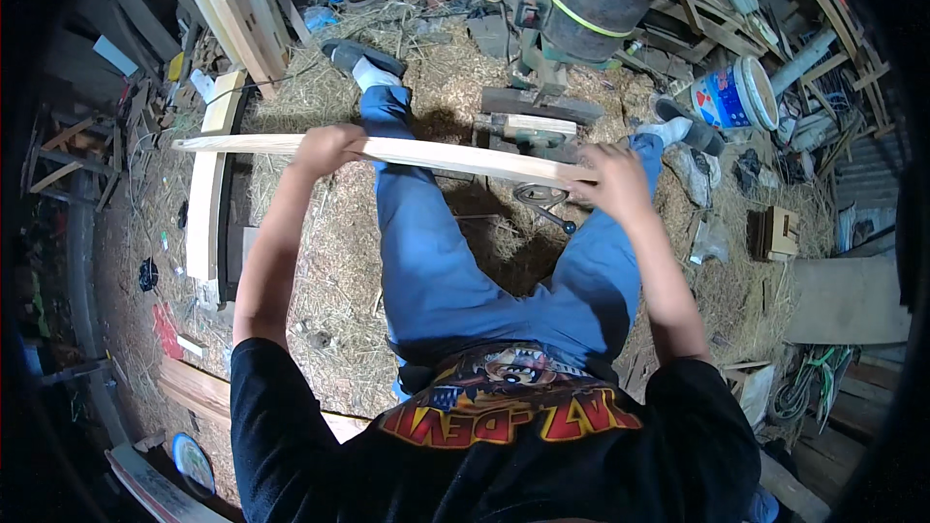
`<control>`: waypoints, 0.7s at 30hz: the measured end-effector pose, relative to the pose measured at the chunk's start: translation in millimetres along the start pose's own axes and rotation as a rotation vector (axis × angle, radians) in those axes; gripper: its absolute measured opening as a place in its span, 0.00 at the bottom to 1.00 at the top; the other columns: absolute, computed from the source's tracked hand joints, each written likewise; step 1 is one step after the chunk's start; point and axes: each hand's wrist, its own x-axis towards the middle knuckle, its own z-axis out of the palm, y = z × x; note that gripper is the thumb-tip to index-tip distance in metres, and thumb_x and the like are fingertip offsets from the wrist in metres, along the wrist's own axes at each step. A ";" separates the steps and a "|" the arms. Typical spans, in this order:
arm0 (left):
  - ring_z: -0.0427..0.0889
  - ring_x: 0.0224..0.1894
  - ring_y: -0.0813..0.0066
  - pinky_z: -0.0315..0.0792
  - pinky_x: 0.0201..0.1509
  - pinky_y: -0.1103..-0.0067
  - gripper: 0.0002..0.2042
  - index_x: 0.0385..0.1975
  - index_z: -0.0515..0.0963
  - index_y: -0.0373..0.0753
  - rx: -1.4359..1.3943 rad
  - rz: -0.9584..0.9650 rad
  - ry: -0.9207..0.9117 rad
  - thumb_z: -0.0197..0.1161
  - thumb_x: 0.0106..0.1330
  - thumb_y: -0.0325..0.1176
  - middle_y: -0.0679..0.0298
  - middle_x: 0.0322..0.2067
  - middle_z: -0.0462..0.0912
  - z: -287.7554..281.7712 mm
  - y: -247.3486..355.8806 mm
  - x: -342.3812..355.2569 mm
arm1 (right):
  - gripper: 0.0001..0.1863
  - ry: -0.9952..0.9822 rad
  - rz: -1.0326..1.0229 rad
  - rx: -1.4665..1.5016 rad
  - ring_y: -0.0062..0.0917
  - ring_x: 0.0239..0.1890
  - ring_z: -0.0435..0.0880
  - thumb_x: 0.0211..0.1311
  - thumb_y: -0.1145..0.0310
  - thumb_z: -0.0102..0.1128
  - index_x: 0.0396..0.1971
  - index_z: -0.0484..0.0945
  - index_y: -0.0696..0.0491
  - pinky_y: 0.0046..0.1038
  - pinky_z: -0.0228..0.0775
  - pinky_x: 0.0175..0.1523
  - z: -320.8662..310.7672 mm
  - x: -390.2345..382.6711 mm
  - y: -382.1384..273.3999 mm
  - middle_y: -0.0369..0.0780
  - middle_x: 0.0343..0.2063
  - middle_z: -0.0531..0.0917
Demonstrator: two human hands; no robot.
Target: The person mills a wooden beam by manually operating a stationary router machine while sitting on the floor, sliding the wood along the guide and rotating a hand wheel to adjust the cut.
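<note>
A long pale wooden batten spans crosswise over my lap and knees, its left end reaching past a pale board lying on the ground. My left hand is closed on it left of centre. My right hand grips it near its right end. Below the batten, between my legs, is a low green-and-metal machine with a pale wood piece on top and a crank handle with a black knob, just under my right hand.
Pale boards lie at the left, with more leaning planks behind. A grey machine body stands ahead, a white bucket ahead-right. A small wooden box and coiled hose are at the right. Shavings and straw cover the ground.
</note>
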 end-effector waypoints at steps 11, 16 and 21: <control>0.85 0.46 0.47 0.77 0.48 0.58 0.19 0.48 0.81 0.43 0.121 -0.240 -0.041 0.75 0.57 0.38 0.53 0.41 0.87 -0.6 -57.7 -23.6 | 0.17 0.135 0.101 0.192 0.51 0.43 0.86 0.59 0.66 0.72 0.47 0.83 0.53 0.47 0.78 0.49 46.2 4.5 39.2 0.51 0.41 0.86; 0.85 0.49 0.47 0.78 0.51 0.60 0.24 0.54 0.80 0.43 -0.075 -0.089 0.004 0.75 0.58 0.38 0.52 0.46 0.86 -9.2 -21.1 2.5 | 0.19 0.171 0.150 0.239 0.51 0.44 0.86 0.60 0.64 0.72 0.49 0.82 0.55 0.45 0.78 0.49 68.0 11.9 34.0 0.52 0.41 0.86; 0.82 0.58 0.48 0.76 0.62 0.62 0.34 0.60 0.77 0.39 -0.154 0.191 0.078 0.80 0.50 0.39 0.52 0.55 0.83 2.5 66.8 52.3 | 0.18 0.211 0.139 0.255 0.51 0.44 0.86 0.60 0.62 0.72 0.48 0.83 0.53 0.46 0.79 0.50 75.9 28.2 22.3 0.50 0.43 0.86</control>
